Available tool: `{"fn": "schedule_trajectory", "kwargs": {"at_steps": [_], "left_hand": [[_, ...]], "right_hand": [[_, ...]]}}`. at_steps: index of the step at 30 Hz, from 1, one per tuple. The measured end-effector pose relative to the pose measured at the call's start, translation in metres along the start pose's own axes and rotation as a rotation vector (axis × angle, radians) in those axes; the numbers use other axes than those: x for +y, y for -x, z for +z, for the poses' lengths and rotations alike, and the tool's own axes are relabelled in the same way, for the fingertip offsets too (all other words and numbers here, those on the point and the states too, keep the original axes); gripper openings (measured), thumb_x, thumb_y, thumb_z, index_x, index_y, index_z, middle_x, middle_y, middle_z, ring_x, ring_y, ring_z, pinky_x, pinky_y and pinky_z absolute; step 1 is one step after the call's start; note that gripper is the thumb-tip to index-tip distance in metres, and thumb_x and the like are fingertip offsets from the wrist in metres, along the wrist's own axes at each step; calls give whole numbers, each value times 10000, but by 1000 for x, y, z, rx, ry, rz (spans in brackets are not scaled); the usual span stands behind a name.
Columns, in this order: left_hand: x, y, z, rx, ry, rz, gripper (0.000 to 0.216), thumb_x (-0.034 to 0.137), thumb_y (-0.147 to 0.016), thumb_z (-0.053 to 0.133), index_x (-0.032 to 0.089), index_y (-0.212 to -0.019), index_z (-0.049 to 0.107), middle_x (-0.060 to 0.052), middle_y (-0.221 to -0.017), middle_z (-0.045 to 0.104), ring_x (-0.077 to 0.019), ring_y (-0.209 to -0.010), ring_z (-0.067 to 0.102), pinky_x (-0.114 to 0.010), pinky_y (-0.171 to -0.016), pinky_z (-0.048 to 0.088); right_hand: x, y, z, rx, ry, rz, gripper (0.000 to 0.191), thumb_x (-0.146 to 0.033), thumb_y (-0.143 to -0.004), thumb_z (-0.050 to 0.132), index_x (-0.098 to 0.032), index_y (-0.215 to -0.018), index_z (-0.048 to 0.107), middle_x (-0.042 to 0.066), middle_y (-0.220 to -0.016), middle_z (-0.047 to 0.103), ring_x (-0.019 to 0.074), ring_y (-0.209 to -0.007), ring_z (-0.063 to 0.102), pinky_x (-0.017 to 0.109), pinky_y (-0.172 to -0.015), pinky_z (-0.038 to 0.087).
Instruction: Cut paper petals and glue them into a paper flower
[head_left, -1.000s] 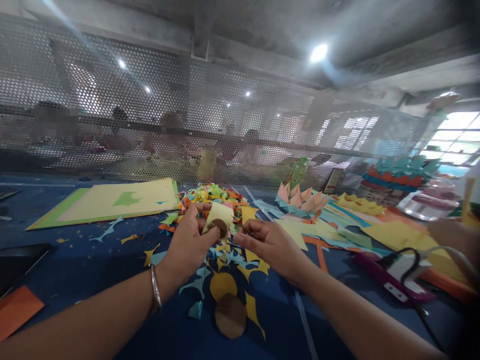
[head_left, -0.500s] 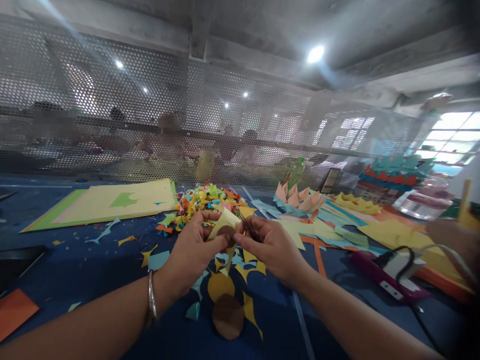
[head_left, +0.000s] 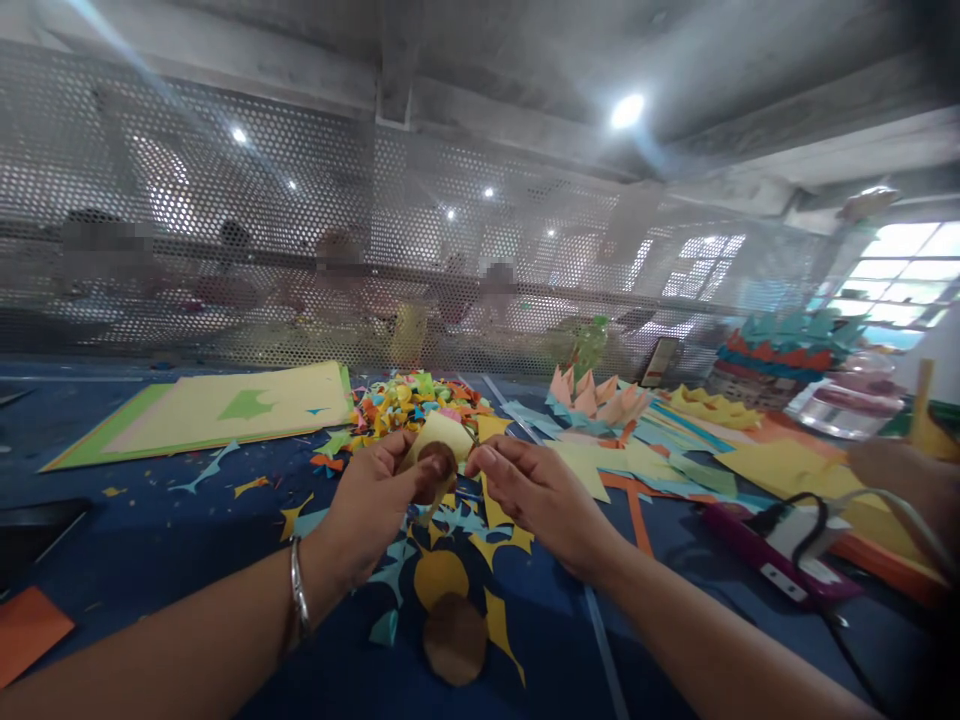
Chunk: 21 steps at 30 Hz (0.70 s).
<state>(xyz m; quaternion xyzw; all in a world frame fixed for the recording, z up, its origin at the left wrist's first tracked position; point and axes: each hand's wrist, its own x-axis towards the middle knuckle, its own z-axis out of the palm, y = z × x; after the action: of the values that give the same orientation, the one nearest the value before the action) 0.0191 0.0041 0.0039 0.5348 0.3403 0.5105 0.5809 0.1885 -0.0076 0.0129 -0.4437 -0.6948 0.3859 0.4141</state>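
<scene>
My left hand (head_left: 367, 505), with a metal bangle on the wrist, pinches a pale yellow paper piece (head_left: 444, 430) with a small brown paper disc (head_left: 435, 462) on it, held above the blue table (head_left: 150, 540). My right hand (head_left: 536, 490) is closed beside it, its fingertips at the paper's right edge. It grips small scissors (head_left: 470, 436), of which only a thin tip shows. Below the hands lie a yellow paper circle (head_left: 439, 577), a brown paper circle (head_left: 455, 640) and blue and yellow offcuts.
A heap of coloured scraps (head_left: 412, 395) and a stack of yellow and green sheets (head_left: 217, 405) lie behind. Peach paper flowers (head_left: 600, 395), loose sheets and a purple corded tool (head_left: 780, 555) sit on the right. Another person's hand (head_left: 900, 470) is at the right edge. A perforated screen (head_left: 300, 250) closes the back.
Both hands came together on the yellow piece and stayed close. The paper turned in my left fingers, and the scissors' blades seen half a second ago are now mostly hidden.
</scene>
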Motion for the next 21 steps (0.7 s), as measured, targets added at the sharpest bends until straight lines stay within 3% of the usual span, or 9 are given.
{"fn": "schedule_trajectory", "kwargs": {"at_steps": [10, 14, 21], "left_hand": [[-6, -5, -6, 42, 25, 92, 130, 238, -755, 646, 164, -859, 620, -16, -781, 631, -118, -710, 547, -256, -692, 418], [-7, -4, -5, 11, 55, 88, 148, 240, -749, 649, 176, -881, 630, -27, -817, 649, -141, -760, 572, -287, -760, 431], [-2, -2, -2, 50, 69, 99, 136, 237, -728, 663, 179, -849, 641, -22, -793, 654, -132, -715, 568, -281, -735, 441]], "right_hand": [[-1, 0, 2, -104, -75, 142, 399, -528, -878, 426, -180, -725, 546, -77, -475, 307, 61, -386, 209, 215, -367, 152], [-1, 0, 2, -110, -105, 172, 407, -543, -864, 440, -184, -692, 525, -79, -472, 286, 64, -390, 193, 216, -366, 132], [-7, 1, 2, -97, -93, 178, 425, -571, -829, 468, -183, -671, 532, -87, -458, 274, 65, -392, 173, 217, -366, 120]]}}
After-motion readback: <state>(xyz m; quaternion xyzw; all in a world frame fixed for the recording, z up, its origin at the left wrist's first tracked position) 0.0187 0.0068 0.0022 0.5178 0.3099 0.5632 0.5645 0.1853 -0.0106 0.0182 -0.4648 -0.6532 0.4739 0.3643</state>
